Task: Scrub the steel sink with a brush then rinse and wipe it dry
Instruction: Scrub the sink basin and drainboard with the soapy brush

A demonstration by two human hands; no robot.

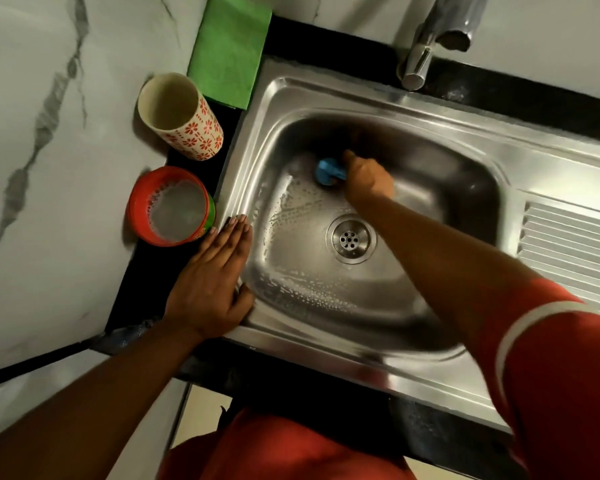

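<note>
The steel sink (413,109) fills the middle of the view, its basin floor wet with soapy foam on the left and front. Inside the basin, my right hand (369,180) grips a blue brush (328,171) and presses it against the far left part of the basin floor; the hand is motion-blurred. My left hand (213,282) rests flat, fingers straight, on the sink's left rim. The drain (350,239) lies in the basin's centre. A folded green cloth (227,50) lies on the counter beyond the sink's left corner.
A red bowl of soapy water (172,206) and a white cup with red flowers (181,116) stand on the black counter left of the sink. The chrome tap (433,36) rises behind the basin. A ribbed drainboard (572,251) lies to the right.
</note>
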